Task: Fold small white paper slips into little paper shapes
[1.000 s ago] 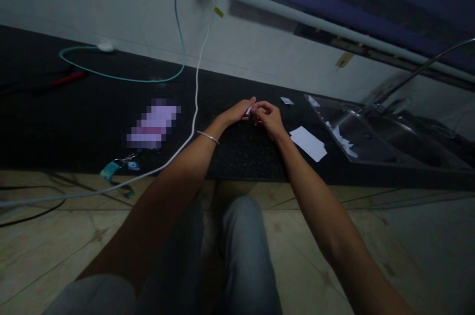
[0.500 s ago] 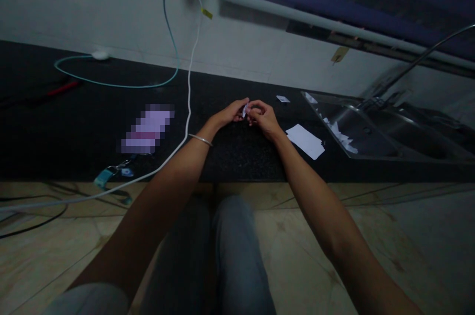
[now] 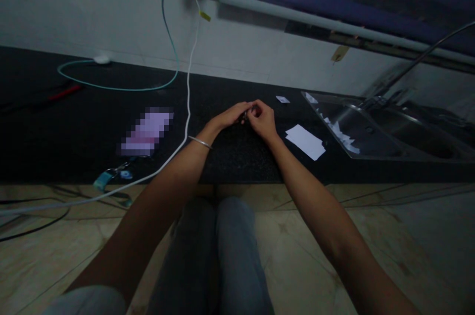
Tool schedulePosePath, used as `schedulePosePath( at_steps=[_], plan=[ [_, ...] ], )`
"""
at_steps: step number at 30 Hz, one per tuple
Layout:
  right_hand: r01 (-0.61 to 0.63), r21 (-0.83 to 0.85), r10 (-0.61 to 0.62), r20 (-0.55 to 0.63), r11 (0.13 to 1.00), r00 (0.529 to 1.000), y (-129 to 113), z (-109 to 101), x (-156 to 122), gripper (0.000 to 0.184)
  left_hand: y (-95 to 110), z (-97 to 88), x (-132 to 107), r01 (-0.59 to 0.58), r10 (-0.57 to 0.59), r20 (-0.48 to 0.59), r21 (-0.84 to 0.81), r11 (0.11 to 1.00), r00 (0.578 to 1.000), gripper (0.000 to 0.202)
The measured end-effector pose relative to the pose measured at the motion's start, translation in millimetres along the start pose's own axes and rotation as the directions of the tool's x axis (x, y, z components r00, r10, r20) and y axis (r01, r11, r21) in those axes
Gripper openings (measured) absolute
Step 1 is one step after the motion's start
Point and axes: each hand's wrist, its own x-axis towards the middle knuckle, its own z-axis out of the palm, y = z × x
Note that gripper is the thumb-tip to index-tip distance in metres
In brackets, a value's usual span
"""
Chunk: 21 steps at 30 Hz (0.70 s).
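Black stone counter (image 3: pixel 74 132) spans the view, with two cables at left, one teal (image 3: pixel 111 88) and one white (image 3: pixel 187 107). Both forearms reach forward and meet mid-counter. The left hand (image 3: pixel 230 116), one thin bangle (image 3: pixel 200 142) on its wrist, and the right hand (image 3: pixel 261 119) curl fingertip to fingertip, pinching one tiny item (image 3: pixel 245 115), mostly hidden, just above the counter. One small stack of white paper (image 3: pixel 306 141) lies to the right, near one steel sink (image 3: pixel 371 132).

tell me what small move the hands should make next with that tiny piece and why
Probably ease the fingertips apart a little to expose the small piece. The left hand and right hand meet fingertip to fingertip over the dark counter, pinching it between them and almost hiding it.
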Motion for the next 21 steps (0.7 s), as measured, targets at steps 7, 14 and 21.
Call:
schedulePosePath(
  at_steps=[7,14,21],
  plan=[
    [0.020,-0.004,-0.020,-0.112,1.000,0.993,-6.9,-1.5,-2.8,0.008,-4.0,-10.7,8.2,0.182,-0.172,0.124,-0.075,0.980,0.977,0.045],
    [-0.010,0.028,0.011,-0.059,1.000,0.998,-4.2,-1.1,0.3,0.013,1.8,-14.2,-1.1,0.169,-0.149,0.151,-0.126,0.977,0.977,0.040],
    [-0.201,0.300,0.175,0.111,0.933,0.978,-1.0,-6.3,7.1,0.019,-1.7,-20.3,-1.1,0.107,-0.092,0.195,-0.069,0.992,0.977,0.032]
  ],
)
